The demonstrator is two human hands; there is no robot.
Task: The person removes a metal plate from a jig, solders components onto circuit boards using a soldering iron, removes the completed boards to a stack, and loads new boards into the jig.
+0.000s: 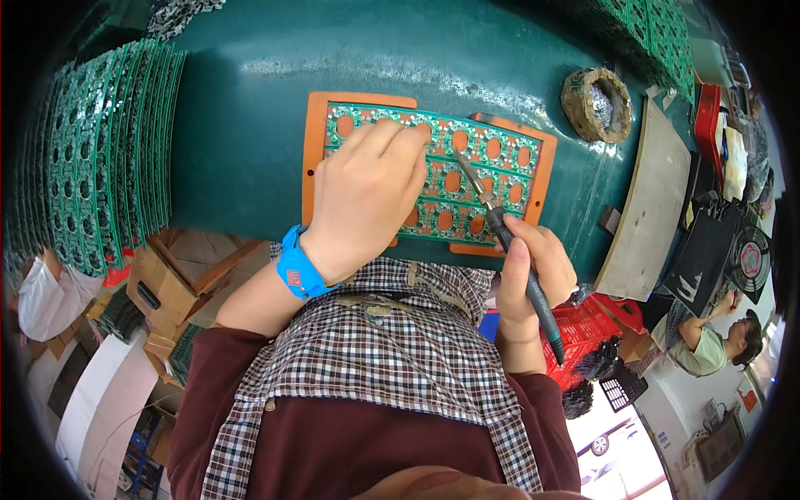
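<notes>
A green circuit board panel (437,185) with rows of round cut-outs lies in an orange fixture frame (315,150) on the table. My left hand (367,187) rests over the panel's left part, a blue band at its wrist. Its fingers are bent and pressed together near the upper row; whatever they pinch is hidden beneath them. In my right hand (533,267) is a soldering iron (492,208), gripped like a pen by its dark handle. The iron's tip points at the upper row, just right of the left fingers, beside a cut-out; contact cannot be made out.
Stacked green circuit panels (112,150) stand at the left, with more panels (654,37) at the far right. A round brown dish (597,104) with silvery contents sits right of the frame, near a pale board (646,204). Red crates (575,337) stand below; another person (700,342) is at the right.
</notes>
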